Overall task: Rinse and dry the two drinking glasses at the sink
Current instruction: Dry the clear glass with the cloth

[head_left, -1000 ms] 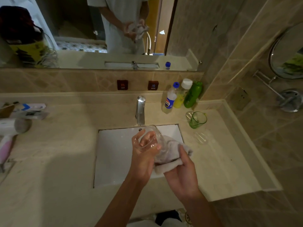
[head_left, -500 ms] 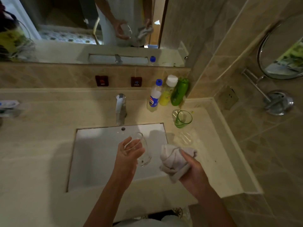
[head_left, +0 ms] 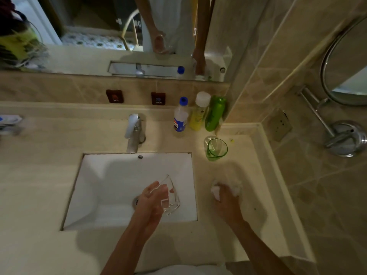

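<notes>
My left hand (head_left: 153, 203) grips a clear drinking glass (head_left: 169, 195), tilted, over the right part of the white sink basin (head_left: 111, 185). On the counter to the right of the basin, my right hand (head_left: 226, 197) presses down on a crumpled white cloth (head_left: 232, 187). A green glass (head_left: 216, 148) stands upright on the counter at the back right, with another clear glass (head_left: 208, 140) just behind it, mostly hidden.
A chrome tap (head_left: 135, 132) stands behind the basin. Three bottles (head_left: 198, 114) line the back right corner. A raised ledge (head_left: 278, 175) borders the counter on the right. A round mirror on an arm (head_left: 341, 132) juts from the right wall.
My hands have parted: the right hand took the cloth off the glass and set it down on the counter to the right. The left hand keeps the glass over the basin.
</notes>
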Demonstrator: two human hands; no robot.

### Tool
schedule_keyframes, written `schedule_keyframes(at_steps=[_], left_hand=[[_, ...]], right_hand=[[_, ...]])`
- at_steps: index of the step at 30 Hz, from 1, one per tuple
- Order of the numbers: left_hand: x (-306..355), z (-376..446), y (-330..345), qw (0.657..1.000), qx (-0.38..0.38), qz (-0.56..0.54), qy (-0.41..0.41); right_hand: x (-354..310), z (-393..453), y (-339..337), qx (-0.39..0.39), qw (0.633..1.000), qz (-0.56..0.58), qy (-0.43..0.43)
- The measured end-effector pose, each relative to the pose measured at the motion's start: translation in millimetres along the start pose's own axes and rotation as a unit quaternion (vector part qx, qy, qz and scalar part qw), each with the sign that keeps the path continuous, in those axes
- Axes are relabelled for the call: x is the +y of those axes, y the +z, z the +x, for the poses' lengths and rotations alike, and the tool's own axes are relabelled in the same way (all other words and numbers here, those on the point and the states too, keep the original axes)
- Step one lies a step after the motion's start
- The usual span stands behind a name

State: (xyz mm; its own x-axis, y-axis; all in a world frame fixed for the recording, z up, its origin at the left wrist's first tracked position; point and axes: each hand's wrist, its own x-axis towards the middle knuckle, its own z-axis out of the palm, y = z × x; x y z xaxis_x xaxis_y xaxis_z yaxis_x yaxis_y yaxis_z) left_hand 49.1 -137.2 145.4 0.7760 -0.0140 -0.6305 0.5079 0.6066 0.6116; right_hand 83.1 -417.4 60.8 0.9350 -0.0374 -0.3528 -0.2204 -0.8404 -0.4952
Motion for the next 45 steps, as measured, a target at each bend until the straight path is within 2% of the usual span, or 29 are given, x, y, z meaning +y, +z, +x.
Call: schedule_keyframes(at_steps=[1, 4, 5, 7, 8, 10, 11, 13, 15, 17, 19, 22, 24, 27, 29, 31, 33, 35, 37, 39, 42, 45], left_hand=[[-1.7, 1.7, 1.1, 1.0, -0.003, 0.001, -0.003], [-6.8, 8.7, 3.0, 1.0, -0.003, 0.015, -0.004], [-8.0, 11.2, 4.5, 1.0, -0.004, 0.019, 0.001], [-8.1, 14.0, 9.1, 1.0, 0.0, 0.024, 0.008], [-7.9, 14.9, 11.8, 1.0, 0.0, 0.024, 0.009], [-9.9, 16.7, 16.6, 1.0, -0.008, 0.03, 0.005], [-11.9, 18.4, 18.8, 0.999, -0.01, 0.036, 0.002], [-12.5, 19.6, 28.6, 0.999, -0.016, 0.049, 0.003], [-15.8, 23.0, 38.0, 0.997, -0.035, 0.072, 0.005], [-18.7, 23.9, 49.2, 0.997, -0.018, 0.072, 0.004], [-23.6, 24.9, 58.0, 0.997, 0.004, 0.073, 0.01], [-29.1, 20.2, 68.9, 0.997, 0.002, 0.08, 0.019], [-32.5, 13.5, 71.3, 0.999, -0.009, 0.042, 0.004], [-35.9, 3.8, 72.7, 0.999, -0.045, 0.028, -0.002], [-41.8, 0.9, 73.1, 0.996, -0.067, 0.062, 0.019], [-46.8, 0.1, 76.6, 0.99, -0.087, 0.101, 0.038], [-48.6, -0.3, 79.5, 0.985, -0.092, 0.135, 0.049], [-49.6, 4.2, 78.1, 0.981, -0.094, 0.165, 0.05], [-48.6, 11.1, 75.4, 0.969, -0.086, 0.222, 0.061], [-53.6, 25.2, 63.8, 0.941, -0.039, 0.324, 0.086], [-71.9, 51.6, 29.2, 0.872, 0.087, 0.468, 0.11], [-93.3, 64.6, -11.6, 0.804, 0.173, 0.561, 0.093]], right_hand=[[8.3, 0.9, 9.3, 0.008, 0.999, -0.038, -0.02], [16.7, -1.3, 27.2, -0.097, 0.982, -0.163, 0.02], [16.0, -4.6, 24.7, -0.122, 0.978, -0.165, 0.033], [-1.3, -8.4, 8.3, -0.16, 0.966, -0.202, -0.003], [-10.1, 0.7, -2.4, -0.153, 0.972, -0.177, -0.005], [-22.5, 8.6, -28.8, -0.231, 0.969, -0.082, 0.019], [-31.0, 9.9, -41.0, -0.239, 0.97, -0.03, 0.038], [-44.6, 6.9, -60.0, -0.173, 0.982, 0.063, 0.054], [-62.2, -8.7, -70.5, -0.121, 0.981, 0.154, 0.016], [-81.0, -30.3, -73.4, -0.157, 0.953, 0.254, -0.041], [-95.2, -48.3, -68.1, -0.211, 0.924, 0.311, -0.061], [-94.6, -50.4, -52.5, -0.192, 0.922, 0.33, -0.065], [-91.5, -45.2, -55.7, -0.17, 0.931, 0.318, -0.063], [-81.8, -35.2, -60.4, -0.125, 0.933, 0.333, -0.059], [-72.7, -30.6, -60.5, -0.096, 0.933, 0.342, -0.062], [-64.0, -25.7, -59.3, -0.079, 0.916, 0.39, -0.049], [-54.5, -17.7, -57.9, -0.077, 0.889, 0.45, -0.019], [-47.0, -9.3, -59.0, -0.086, 0.89, 0.447, -0.011], [-38.7, -2.6, -57.0, -0.062, 0.889, 0.452, -0.02], [-22.8, 5.6, -54.2, -0.02, 0.881, 0.471, 0.035], [-2.5, 18.6, -61.3, 0.039, 0.873, 0.481, 0.069], [17.6, 38.6, -73.1, 0.084, 0.887, 0.448, 0.076]])
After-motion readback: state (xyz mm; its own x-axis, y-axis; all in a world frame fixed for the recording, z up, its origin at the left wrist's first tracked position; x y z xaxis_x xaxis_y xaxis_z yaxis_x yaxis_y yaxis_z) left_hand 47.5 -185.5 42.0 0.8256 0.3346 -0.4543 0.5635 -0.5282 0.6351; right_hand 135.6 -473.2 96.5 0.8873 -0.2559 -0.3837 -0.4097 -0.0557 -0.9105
